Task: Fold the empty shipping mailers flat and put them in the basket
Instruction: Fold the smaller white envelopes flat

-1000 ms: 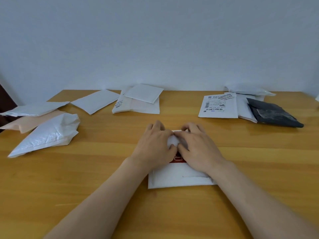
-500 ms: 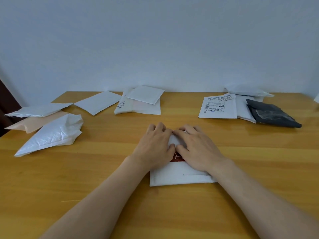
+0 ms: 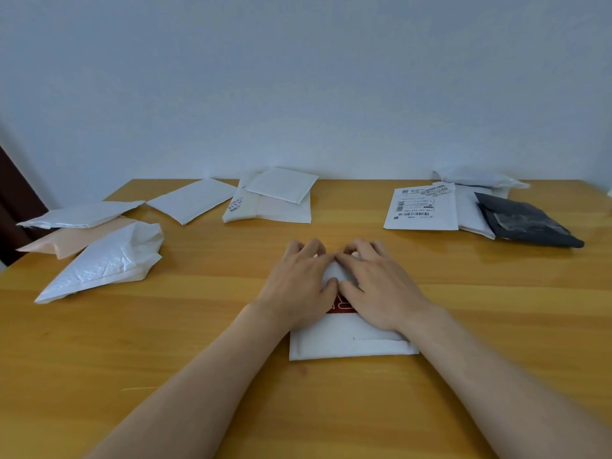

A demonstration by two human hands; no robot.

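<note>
Fig.: white mailer [image 3: 351,341] pressed flat on table [image 3: 198,376] by both hands, palms down. Left hand [image 3: 298,286] and right hand [image 3: 381,286] are laid side by side on the mailer's far half; index tips and thumbs touch at the centre. Fingers are spread and flattened, nothing is pinched or gripped. A red patch [image 3: 341,304] is seen between the thumbs. The near edge of the mailer is exposed toward the wearer, straight and parallel to the table front; near-left corner clear, near-right corner just beside the right forearm. Far edge hidden under the fingertips.

Around the grip: bare wood on all sides, w/ widest open room toward the wearer and to both flanks. Left of the hands, well apart: crumpled silver mailer [image 3: 102,263], peach mailer [image 3: 69,240] behind it, another silver one [image 3: 79,215] overhanging the table's left edge. Beyond the fingertips, near the wall edge: flat white mailer [image 3: 192,200] and a two-piece stack [image 3: 275,200]. Right and beyond: labelled mailer [image 3: 420,210], black mailer [image 3: 526,223] overlapping white ones, a puffy white bag [image 3: 477,177] at the back edge. Basket not in view.
</note>
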